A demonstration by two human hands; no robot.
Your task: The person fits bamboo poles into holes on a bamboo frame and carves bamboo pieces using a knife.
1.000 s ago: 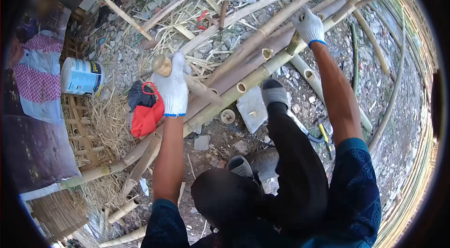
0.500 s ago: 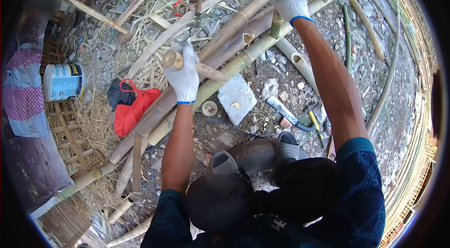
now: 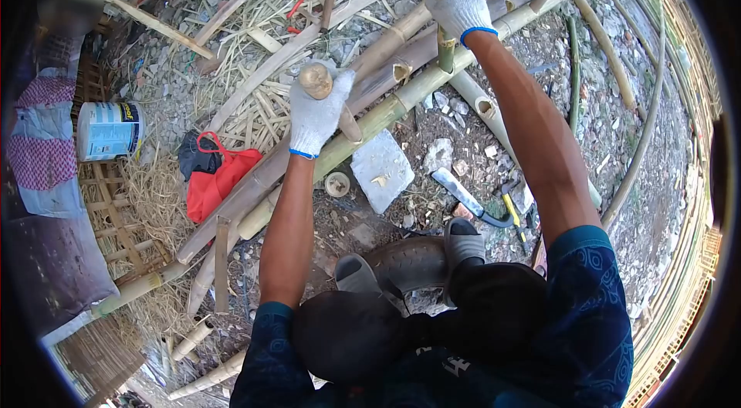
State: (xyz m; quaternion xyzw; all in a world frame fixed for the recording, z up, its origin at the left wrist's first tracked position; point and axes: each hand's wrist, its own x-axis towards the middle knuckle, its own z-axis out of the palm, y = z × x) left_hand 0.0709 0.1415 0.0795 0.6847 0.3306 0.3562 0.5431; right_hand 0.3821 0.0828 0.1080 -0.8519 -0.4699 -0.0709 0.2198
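Observation:
My left hand [image 3: 315, 111], in a white knit glove with a blue cuff, is closed around a short wooden club [image 3: 316, 81]. Its round end faces up toward me, and the other end shows below the fingers, over the bamboo poles. My right hand [image 3: 461, 6], gloved likewise, is wrapped around the top of a short bamboo peg [image 3: 446, 53]. That peg stands upright at a long green bamboo pole [image 3: 409, 95]; whether it sits in a hole cannot be seen. Alongside lies a browner bamboo pole [image 3: 374, 84] with a cut opening.
Near my sandalled feet are a stone slab [image 3: 382, 170], a curved-handled blade [image 3: 467, 196] and a yellow-black tool [image 3: 512, 211]. A red bag [image 3: 220, 184] and a white bucket [image 3: 110, 131] are at left. A person [image 3: 50, 122] is at the far left. Bamboo strips [image 3: 239, 84] litter the rubble.
My left hand has moved up and right, toward the peg, and the club has tipped so its round end faces me more. My right hand stays on the peg. The view has shifted slightly.

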